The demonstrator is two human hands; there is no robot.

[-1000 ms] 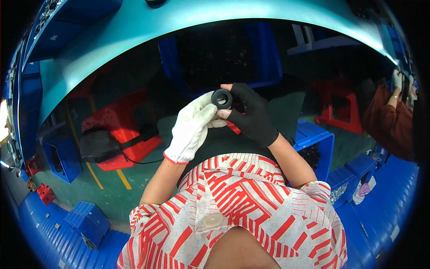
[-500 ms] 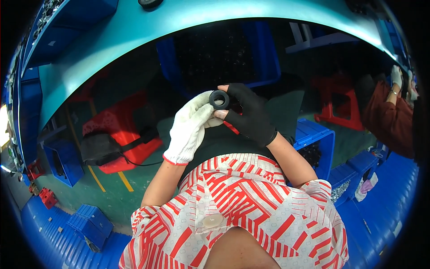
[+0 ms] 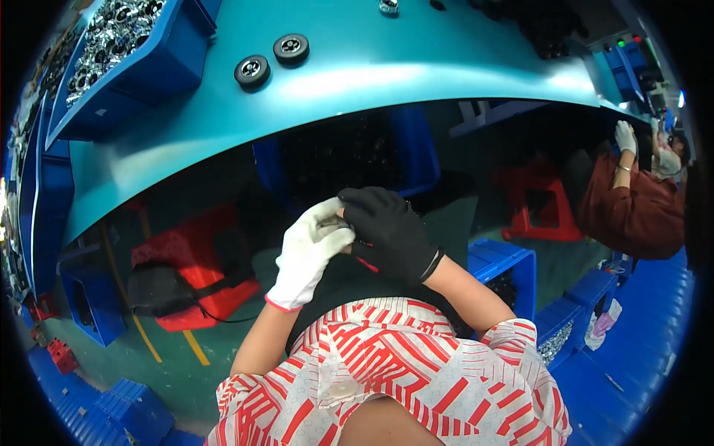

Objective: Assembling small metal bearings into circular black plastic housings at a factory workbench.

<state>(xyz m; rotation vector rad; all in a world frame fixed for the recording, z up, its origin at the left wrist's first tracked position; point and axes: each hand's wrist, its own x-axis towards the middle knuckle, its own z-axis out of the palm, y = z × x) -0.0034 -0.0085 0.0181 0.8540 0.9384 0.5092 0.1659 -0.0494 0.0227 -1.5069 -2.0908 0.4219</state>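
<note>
Head view: at the centre of the frame the two hands meet below the near edge of the curved teal tabletop [image 3: 416, 74]. The left hand [image 3: 309, 253], in a white knit glove, and the right hand [image 3: 387, 230], in a black glove, are pressed together around a small dark round part [image 3: 340, 221], of which only a sliver shows between the fingertips; both sets of fingers curl shut on it. What it is exactly I cannot tell, since the gloves cover nearly all of it.

Judging by the sliver, the part looks rigid and light, small enough for fingertips alone. It is probably smooth at the rim, so a pinch across its outer edge, thumb against forefinger, should hold it best; the gloves add grip.

Counts: one part in the hands. Two small black wheels with silvery hubs [image 3: 271, 61] lie side by side on the tabletop in the upper left of the frame, well apart from the hands. One blue plastic bin of shiny metal pieces [image 3: 156, 63] sits further left, its contents too many to count. One red plastic stool [image 3: 197, 256] stands on the floor at left centre, with a dark bag against it. One blue crate [image 3: 506, 260] sits to the right of the hands. At the far right one other person in a dark red top [image 3: 632, 212] raises a white-gloved hand.
</note>
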